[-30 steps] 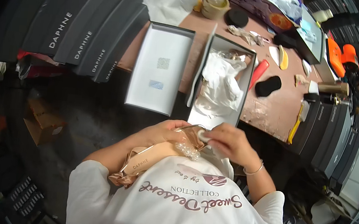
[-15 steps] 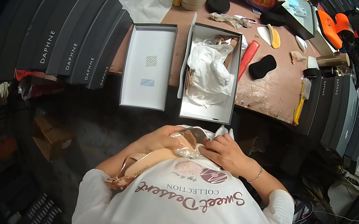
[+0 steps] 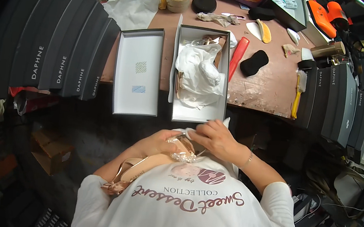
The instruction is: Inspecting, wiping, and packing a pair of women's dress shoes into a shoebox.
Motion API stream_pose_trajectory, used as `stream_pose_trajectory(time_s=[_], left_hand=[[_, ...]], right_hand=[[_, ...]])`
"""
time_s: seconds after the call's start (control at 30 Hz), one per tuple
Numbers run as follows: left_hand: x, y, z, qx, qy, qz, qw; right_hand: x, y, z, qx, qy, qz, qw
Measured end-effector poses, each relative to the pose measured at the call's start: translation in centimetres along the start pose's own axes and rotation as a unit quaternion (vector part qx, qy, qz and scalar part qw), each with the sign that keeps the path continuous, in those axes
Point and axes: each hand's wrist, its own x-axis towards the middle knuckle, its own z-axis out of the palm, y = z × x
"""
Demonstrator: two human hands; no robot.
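Observation:
Against my shirt front I hold a sandal (image 3: 133, 167) with a beige insole, bronze straps and a clear, sparkly front part. My left hand (image 3: 159, 143) is closed round its front end. Over the same end, my right hand (image 3: 218, 140) has its fingers curled together; a bit of white shows by the fingertips, too blurred to name. Just beyond my hands, an open shoe box (image 3: 193, 114) overhangs the table edge, with crumpled white tissue paper (image 3: 195, 77) and part of a bronze shoe (image 3: 220, 50) inside. Left of it lies the box lid (image 3: 140, 50), inside up.
Dark shoe boxes (image 3: 55, 45) stand stacked on the left, and more boxes (image 3: 340, 100) on the right. On the table (image 3: 265, 91) are a red tool (image 3: 239, 57), a black sponge-like pad (image 3: 254, 63), a yellow-handled brush (image 3: 298, 95) and a round tub (image 3: 176, 3).
My right hand has lifted slightly off the sandal's front, its fingers curling. My left hand keeps its hold. The whole view has shifted a little, so the table things sit further left.

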Motion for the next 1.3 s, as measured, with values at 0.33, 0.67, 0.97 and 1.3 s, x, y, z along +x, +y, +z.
stream_pose_trajectory(time_s=[0.33,0.67,0.97,1.3], left_hand=[[0.0,0.7,0.0,0.056,0.015,-0.02,0.998],[-0.2,0.5,-0.2,0.037,0.032,-0.018,0.999],[0.2,0.9,0.6,0.018,0.001,0.005,1.0],[-0.1,1.3,1.1,0.042,0.013,-0.005,0.999]], right_hand=[[1.5,-0.8,0.1,0.035,-0.008,-0.042,0.998],[2.6,-1.1,0.9,0.015,0.018,-0.023,0.999],[0.4,-0.2,-0.1,0.005,0.03,0.007,1.0],[-0.7,0.2,0.6,0.045,0.075,0.053,0.995]])
